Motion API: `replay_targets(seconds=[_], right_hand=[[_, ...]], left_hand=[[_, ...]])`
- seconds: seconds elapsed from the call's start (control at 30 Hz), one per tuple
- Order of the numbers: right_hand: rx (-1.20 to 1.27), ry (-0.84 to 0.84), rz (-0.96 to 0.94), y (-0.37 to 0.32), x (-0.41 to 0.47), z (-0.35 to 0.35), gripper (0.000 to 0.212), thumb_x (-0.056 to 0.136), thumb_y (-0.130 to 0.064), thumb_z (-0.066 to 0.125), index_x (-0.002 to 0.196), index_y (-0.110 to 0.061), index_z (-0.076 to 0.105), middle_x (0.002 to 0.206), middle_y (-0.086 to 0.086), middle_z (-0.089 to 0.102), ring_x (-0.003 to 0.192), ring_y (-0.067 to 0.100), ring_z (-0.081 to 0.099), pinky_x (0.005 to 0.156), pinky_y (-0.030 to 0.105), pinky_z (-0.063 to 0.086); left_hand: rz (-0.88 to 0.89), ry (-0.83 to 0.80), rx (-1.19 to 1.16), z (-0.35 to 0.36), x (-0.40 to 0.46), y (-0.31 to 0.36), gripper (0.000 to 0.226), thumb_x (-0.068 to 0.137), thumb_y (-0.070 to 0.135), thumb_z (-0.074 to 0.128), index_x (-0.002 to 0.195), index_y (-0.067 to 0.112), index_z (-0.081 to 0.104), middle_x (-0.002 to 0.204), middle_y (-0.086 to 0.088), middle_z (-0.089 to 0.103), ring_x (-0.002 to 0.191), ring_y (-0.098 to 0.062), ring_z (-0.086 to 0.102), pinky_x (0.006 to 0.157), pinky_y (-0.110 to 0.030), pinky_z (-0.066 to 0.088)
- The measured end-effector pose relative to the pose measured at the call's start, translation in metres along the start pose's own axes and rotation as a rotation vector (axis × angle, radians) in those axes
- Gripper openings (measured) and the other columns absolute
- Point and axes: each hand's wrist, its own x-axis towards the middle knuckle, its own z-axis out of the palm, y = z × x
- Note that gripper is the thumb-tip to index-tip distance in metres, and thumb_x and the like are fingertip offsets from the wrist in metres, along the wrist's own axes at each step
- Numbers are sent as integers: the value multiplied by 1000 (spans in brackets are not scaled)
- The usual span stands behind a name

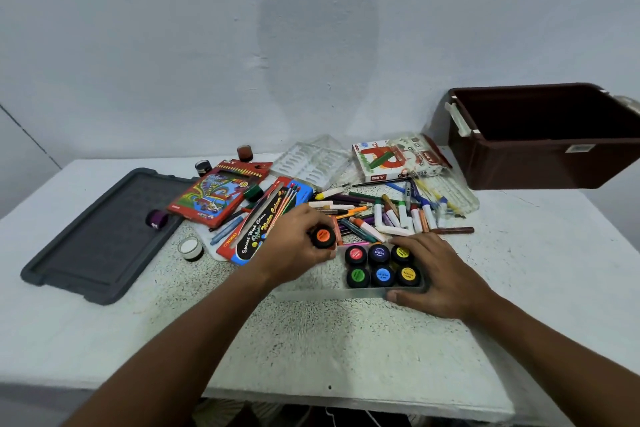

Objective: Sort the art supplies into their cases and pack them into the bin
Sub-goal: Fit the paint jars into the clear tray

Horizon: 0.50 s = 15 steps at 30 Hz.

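My left hand [294, 243] grips a small paint pot with an orange-labelled black lid [322, 236], held just left of a clear plastic paint case [332, 291]. Several pots with coloured lids [382, 265] stand in the case's right half. My right hand [440, 274] holds the case at its right end, thumb on the front wall. The dark red bin [543, 139] stands open at the back right of the table.
A pile of markers and crayons [388, 215] lies behind the case. Left of it are a watercolour box [263, 222], a coloured pencil box [218, 191], a grey lid [104, 232] with a purple pot [156, 218], and loose pots [190, 248]. Clear trays [311, 159] lie further back.
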Motion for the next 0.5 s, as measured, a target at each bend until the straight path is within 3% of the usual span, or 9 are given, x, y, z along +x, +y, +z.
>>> replay_targets(seconds=[0.07, 0.2, 0.5], right_hand=[[1, 0, 1, 0, 0, 0, 83, 69, -81, 58, 137, -36, 40, 122, -15, 48, 114, 6, 41, 94, 38, 44], [0, -5, 8, 0, 0, 0, 84, 69, -81, 57, 138, -36, 40, 121, -16, 48, 114, 6, 41, 94, 38, 45], [12, -9, 25, 3, 0, 1, 88, 67, -84, 56, 139, -35, 42, 122, -17, 48, 114, 6, 42, 95, 36, 43]], left_hand=[[32, -19, 20, 7, -6, -4, 41, 64, 15, 87, 101, 12, 69, 98, -2, 61, 89, -13, 55, 76, -3, 37], [114, -27, 41, 19, -17, -5, 37, 64, 10, 84, 98, 8, 67, 96, -6, 62, 86, -18, 57, 76, -28, 49], [185, 29, 163, 39, -17, -11, 35, 74, 16, 80, 106, 9, 67, 98, -6, 59, 86, -20, 59, 70, -36, 57]])
